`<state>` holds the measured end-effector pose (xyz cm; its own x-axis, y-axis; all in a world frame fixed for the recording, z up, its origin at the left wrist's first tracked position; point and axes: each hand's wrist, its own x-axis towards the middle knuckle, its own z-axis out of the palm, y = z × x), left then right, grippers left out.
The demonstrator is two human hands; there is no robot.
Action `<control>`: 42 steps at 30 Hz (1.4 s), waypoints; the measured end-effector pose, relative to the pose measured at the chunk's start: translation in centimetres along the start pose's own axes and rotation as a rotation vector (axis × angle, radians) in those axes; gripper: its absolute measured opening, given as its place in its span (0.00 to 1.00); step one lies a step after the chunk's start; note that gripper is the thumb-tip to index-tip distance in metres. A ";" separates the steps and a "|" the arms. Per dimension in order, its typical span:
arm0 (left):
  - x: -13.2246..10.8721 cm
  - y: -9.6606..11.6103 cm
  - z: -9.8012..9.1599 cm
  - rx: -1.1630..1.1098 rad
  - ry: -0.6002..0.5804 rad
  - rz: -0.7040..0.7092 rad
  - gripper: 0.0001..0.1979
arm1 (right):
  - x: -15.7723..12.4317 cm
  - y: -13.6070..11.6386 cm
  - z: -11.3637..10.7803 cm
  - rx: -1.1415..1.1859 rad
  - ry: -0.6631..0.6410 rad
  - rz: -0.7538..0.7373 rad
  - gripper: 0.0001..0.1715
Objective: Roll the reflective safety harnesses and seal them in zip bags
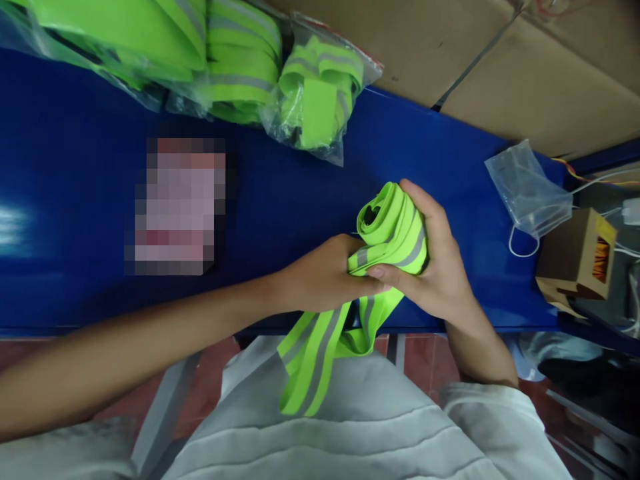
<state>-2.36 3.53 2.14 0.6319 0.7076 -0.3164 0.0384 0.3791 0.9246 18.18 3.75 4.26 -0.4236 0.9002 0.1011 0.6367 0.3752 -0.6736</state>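
Observation:
A neon green reflective strap point(395, 220) with grey stripes is partly wound into a roll, held between my two hands over the front of the blue table. My right hand point(443, 267) wraps the roll from the right, its thumb lying across the lower front. From the left, my left hand point(325, 277) is closed on the strap just below the roll, its fingers partly hidden. Loose strap ends hang past the table edge in front of my white shirt. Something black shows in the centre of the roll.
Bundled green straps in clear bags point(320, 100) lie along the back of the blue table point(280, 193). A blurred-out item point(177, 207) is at the left. Cardboard boxes point(545, 80) stand behind. On the right are a face mask point(530, 187), a small open carton point(575, 257) and cables.

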 end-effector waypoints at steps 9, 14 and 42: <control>-0.1 0.7 -0.6 0.307 -0.098 0.087 0.09 | -0.1 -0.2 -0.4 0.049 -0.106 0.053 0.64; -0.1 0.5 -0.8 0.288 -0.046 0.105 0.07 | -0.2 -0.2 -0.1 0.064 -0.198 0.023 0.69; -0.9 0.1 0.7 -0.490 0.006 -0.259 0.22 | 0.1 0.1 -0.1 0.698 -0.055 0.321 0.34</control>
<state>-2.39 2.52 2.62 0.6451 0.5574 -0.5227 -0.1738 0.7731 0.6100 18.23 3.92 4.27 -0.3301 0.9221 -0.2018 0.1872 -0.1455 -0.9715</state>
